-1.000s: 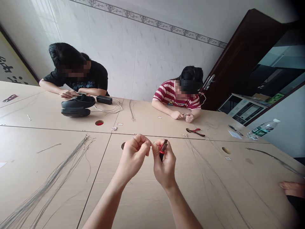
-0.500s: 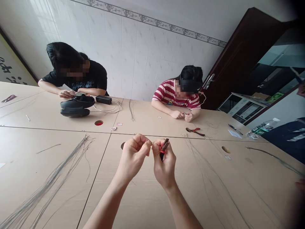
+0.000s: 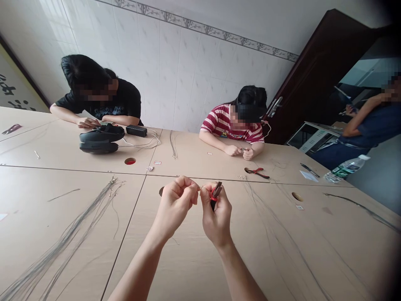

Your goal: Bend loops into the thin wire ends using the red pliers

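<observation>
Held above the table [image 3: 175, 267], my two hands nearly meet at the fingertips. My left hand [image 3: 175, 202] is closed in a pinch on one end of a tiny piece that looks like thin wire [image 3: 199, 189]. The thumb and forefinger of my right hand [image 3: 217, 217] pinch at its other end. Tucked in that same right hand are red-handled pliers [image 3: 216, 194], their dark jaws pointing up between the fingers. What the wire ends in is too small to make out.
A bundle of thin wires [image 3: 84, 217] lies at left, thinner strands [image 3: 275, 225] at right. Beyond are other pliers [image 3: 257, 172], a black headset [image 3: 100, 140], a power adapter [image 3: 136, 131] and a water bottle [image 3: 347, 168]. Two people sit opposite; another person [image 3: 363, 125] stands at right.
My hands keep almost the same pose, with only slight finger movement. At the right edge, the person in dark blue has moved further into view, behind the bottle.
</observation>
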### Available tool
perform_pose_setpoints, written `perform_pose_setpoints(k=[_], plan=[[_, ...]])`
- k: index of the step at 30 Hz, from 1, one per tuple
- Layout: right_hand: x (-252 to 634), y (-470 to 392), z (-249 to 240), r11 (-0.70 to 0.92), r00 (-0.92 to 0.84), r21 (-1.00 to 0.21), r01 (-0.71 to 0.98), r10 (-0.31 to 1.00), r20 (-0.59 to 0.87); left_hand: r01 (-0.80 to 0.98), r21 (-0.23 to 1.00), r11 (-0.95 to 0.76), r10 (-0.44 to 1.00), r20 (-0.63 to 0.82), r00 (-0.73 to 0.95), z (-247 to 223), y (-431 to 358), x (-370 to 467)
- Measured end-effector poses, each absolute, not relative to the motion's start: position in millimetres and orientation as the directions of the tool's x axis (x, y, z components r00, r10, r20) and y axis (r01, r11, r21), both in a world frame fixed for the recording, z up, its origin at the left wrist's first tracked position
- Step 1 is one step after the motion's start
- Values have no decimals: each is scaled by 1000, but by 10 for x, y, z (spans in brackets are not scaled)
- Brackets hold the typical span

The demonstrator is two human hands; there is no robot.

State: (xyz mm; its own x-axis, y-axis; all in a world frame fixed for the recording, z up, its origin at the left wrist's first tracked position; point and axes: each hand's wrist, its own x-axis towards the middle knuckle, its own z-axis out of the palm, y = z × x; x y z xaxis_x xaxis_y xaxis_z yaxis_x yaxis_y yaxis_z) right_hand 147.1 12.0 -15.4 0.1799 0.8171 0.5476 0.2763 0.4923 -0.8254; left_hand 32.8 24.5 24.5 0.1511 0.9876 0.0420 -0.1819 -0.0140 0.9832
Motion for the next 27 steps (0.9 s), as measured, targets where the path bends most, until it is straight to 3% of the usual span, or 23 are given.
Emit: perform_pose_setpoints(k=[11, 16, 18, 20, 23, 25, 27], plan=[[1472, 131, -161, 477, 161, -838, 265, 835, 526, -132, 991, -36, 987, 56, 150, 214, 267, 307], [1437, 137, -159, 422, 192, -892, 163, 873, 449, -120, 991, -52, 992, 66, 112, 177, 298, 292], [1449, 181, -159, 349, 251, -937, 28, 904, 345, -134, 989, -64, 994, 75, 77, 150, 320, 276], [1496, 249, -160, 198, 295, -950, -241, 948, 122, -140, 987, -77, 996, 83, 32, 128, 346, 256], [1595, 351, -159, -152, 106, -746, -648, 952, -286, -141, 986, -90, 996, 87, -25, 109, 384, 223], [1629, 381, -153, -322, -70, -607, -726, 914, -400, -140, 985, -101, 994, 95, -48, 98, 405, 204], [1612, 367, -143, -371, -159, -576, -728, 910, -384, -130, 985, -112, 992, 103, -72, 81, 420, 187]])
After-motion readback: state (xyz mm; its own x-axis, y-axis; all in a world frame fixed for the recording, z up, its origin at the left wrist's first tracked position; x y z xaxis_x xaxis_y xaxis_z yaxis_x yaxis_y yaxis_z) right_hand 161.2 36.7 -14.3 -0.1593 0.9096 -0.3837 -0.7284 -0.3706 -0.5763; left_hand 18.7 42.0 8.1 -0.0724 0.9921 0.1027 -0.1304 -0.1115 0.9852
